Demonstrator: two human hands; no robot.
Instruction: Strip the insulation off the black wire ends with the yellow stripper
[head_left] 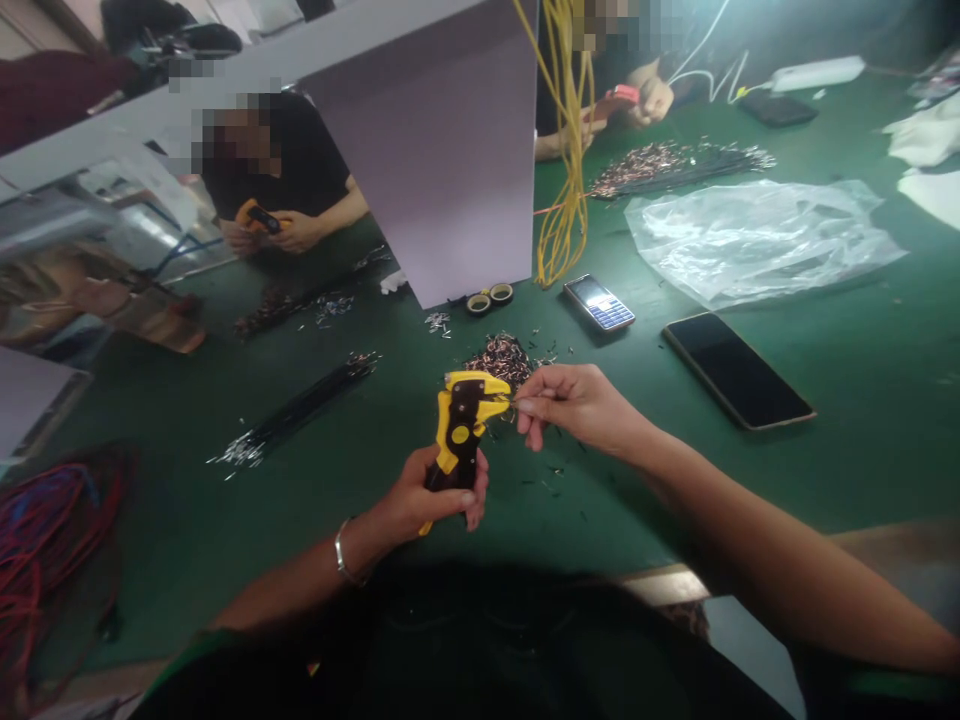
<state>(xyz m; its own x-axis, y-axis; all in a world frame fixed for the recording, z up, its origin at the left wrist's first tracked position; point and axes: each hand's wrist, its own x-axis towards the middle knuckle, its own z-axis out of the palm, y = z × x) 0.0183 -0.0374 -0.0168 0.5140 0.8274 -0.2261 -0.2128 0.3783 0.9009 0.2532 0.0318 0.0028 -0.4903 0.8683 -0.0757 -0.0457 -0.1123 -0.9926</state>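
Far left, lower corner: red and blue cable coil (56,560) on the green table (247,550). Upper left: co-worker's hands (300,232) on an orange-and-black hand tool (259,215). Left of centre: bundle of black wires (300,412) lying diagonally, bare ends both sides.

Centre: left hand (415,493) wrapped round the grip of a yellow-and-black wire stripper (462,432), tool roughly upright, mouth facing right. Small heap of short wire pieces (501,352), copper and black, just behind the stripper head. Two tape rolls (489,298) behind that, by the foot of the pale panel (457,160).

Right hand (574,402) just right of the stripper's mouth, thumb and index pinched on what looks like a thin dark wire (514,402), mostly hidden.

Upper centre: yellow cable hank (562,215) hanging. Right of centre: keypad phone (600,303), then smartphone (739,370), screen dark. Upper right: clear plastic bag (761,243), copper-ended wire pile (667,165) behind it, white power strip (817,73) at the back.
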